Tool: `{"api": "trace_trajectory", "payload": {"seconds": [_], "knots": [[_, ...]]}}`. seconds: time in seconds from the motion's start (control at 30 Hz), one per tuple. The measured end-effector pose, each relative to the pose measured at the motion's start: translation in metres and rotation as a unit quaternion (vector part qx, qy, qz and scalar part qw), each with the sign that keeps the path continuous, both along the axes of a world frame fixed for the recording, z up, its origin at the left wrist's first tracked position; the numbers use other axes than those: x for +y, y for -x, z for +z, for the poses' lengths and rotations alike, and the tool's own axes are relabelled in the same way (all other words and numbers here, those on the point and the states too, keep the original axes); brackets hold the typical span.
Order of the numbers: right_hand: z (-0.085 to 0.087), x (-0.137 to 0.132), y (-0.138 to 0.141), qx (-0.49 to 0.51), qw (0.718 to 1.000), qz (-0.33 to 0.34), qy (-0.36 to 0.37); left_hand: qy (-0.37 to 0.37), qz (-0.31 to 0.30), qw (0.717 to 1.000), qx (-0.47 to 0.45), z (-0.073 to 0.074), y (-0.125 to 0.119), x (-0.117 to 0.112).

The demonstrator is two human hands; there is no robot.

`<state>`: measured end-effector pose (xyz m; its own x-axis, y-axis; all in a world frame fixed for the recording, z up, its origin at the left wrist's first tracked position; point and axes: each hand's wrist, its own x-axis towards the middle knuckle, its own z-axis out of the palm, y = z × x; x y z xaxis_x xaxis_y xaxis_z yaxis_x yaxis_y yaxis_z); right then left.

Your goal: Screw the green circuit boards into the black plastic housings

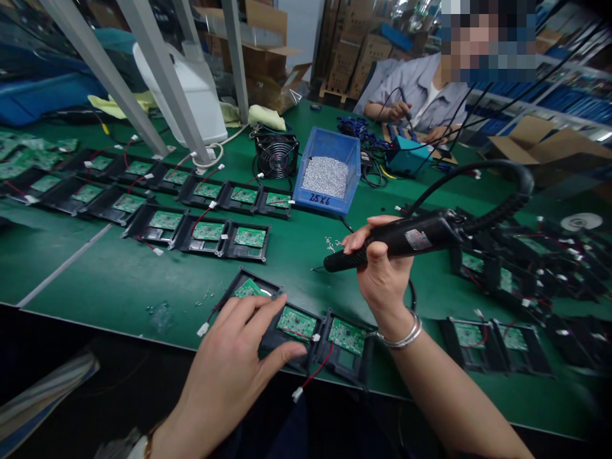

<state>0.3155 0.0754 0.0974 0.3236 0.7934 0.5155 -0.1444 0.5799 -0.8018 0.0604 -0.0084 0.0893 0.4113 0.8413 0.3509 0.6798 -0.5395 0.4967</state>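
Note:
My right hand (380,268) is closed round a black electric screwdriver (406,239), held level above the green mat with its tip pointing left. A thick black cable arcs up and right from its rear. My left hand (234,363) rests with fingers spread on a black plastic tray (287,344) near the table's front edge; this tray holds green circuit boards (348,335) with red wires and white plugs. A few loose small screws (331,242) lie on the mat just left of the screwdriver hand.
Rows of black trays with green boards (201,233) fill the left and right of the green table (119,280). A blue bin of screws (327,172) and a small fan (276,155) stand behind. A co-worker (415,89) sits at the far side, working at a teal station.

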Motion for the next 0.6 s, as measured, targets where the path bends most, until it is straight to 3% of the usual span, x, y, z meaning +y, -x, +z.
{"api": "trace_trajectory", "payload": {"seconds": [0.13, 0.37, 0.6], "knots": [[0.021, -0.016, -0.003, 0.007, 1.0, -0.01, -0.016, -0.008, -0.027, 0.997, -0.066, 0.0, -0.018, 0.008], [0.072, -0.058, -0.01, 0.025, 0.997, -0.069, -0.02, -0.027, 0.002, 0.995, -0.092, -0.01, -0.053, 0.024], [0.088, -0.081, -0.014, 0.048, 0.994, -0.096, 0.001, 0.015, 0.005, 0.994, -0.104, -0.005, -0.07, 0.023]]}}
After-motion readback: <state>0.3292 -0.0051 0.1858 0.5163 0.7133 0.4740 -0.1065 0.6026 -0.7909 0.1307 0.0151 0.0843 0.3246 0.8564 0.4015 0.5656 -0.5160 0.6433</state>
